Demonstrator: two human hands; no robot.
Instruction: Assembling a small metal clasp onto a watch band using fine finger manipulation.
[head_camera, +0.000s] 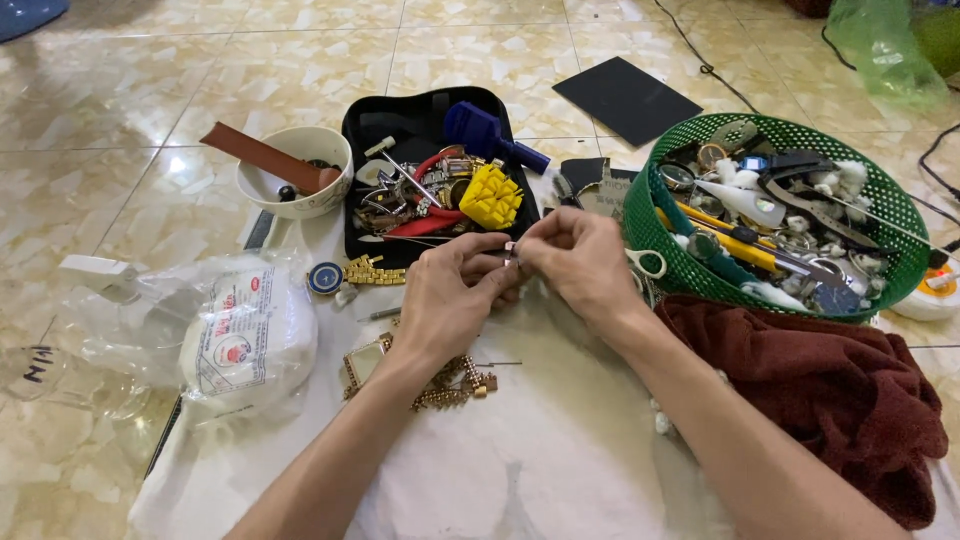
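Glossy cream floor tiles (120, 90) surround a white cloth (560, 450) where both forearms reach forward and meet. The left hand (450, 300) curls inward, fingertips pinched on a small metal part (511, 250); the right hand (580, 260) bends over it, thumb and forefinger pinching the same piece from the other side. That part is tiny and silvery, held just above the cloth between the two hands; its shape is too small to tell. Left of the left hand lies a clear plastic bag (235, 335) with a white pack bearing a red and blue label. Under the left wrist rests a gold watch band (440, 380). Beyond the right hand stands a green basket (660, 250) of tools.
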